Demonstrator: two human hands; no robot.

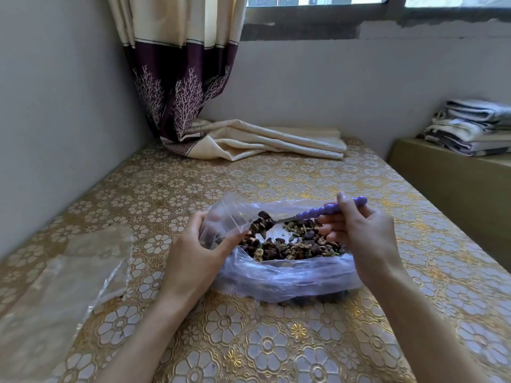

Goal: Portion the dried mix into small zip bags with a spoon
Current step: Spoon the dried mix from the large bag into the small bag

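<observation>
Over the big bag of dried mix (293, 248) on the tabletop (249, 341), the right hand (356, 230) grips a loaded spoon (318, 214) while left-hand fingers (235, 239) pinch open a small zip bag (221, 225). No filled bags show, so portioning seems barely begun; most mix remains.

Cream and purple branch-patterned curtain (179, 78) draped onto gold floral tablecloth (249, 341); folded grey and white towels (472, 128) stacked on tan ledge (448, 175).
</observation>
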